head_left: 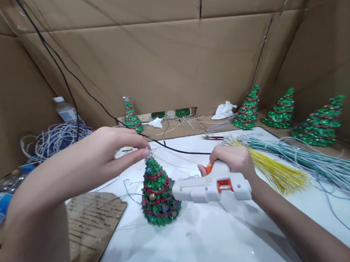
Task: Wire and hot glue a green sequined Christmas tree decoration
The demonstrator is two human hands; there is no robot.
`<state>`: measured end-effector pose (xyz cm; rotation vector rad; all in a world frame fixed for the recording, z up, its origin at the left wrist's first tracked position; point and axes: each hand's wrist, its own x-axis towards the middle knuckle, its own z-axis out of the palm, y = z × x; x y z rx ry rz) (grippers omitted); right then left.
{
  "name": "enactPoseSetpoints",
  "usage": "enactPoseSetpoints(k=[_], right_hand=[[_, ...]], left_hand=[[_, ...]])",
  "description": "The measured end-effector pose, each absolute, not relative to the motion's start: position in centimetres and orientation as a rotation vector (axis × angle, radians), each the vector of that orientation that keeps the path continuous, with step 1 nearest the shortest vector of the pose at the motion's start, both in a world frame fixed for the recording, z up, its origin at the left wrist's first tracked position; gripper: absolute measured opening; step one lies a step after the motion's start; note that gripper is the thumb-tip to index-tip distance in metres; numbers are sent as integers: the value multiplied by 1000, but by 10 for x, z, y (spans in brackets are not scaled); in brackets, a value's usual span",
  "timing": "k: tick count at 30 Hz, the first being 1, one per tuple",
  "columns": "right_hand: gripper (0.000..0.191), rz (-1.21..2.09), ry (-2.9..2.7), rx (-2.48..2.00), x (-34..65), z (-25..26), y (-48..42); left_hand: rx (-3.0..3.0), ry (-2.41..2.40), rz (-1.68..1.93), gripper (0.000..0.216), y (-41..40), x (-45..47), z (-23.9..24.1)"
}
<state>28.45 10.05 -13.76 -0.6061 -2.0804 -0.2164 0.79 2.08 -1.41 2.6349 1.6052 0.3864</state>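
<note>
Honestly, the little tree on the table is steadied only by the left hand pinching its tip. The right hand grips the glue gun, nozzle against the tree's side. Push too hard and it probably tips, or hot glue catches a finger.

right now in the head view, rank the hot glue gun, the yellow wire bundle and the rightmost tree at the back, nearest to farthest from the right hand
1. hot glue gun: held in the right hand.
2. yellow wire bundle: on the table, just to its right.
3. rightmost tree: far back right.
</note>
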Motion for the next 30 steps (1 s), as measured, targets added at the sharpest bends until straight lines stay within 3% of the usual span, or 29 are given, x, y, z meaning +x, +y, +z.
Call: enactPoseSetpoints(k=[22, 30], right_hand=[[20, -614, -2094, -648, 287, -129, 92], [27, -502, -2125, -626, 286, -127, 91]], left_hand=[[2629, 1615, 388, 30, 19, 11, -12], [2631, 1621, 410, 32, 20, 11, -13]])
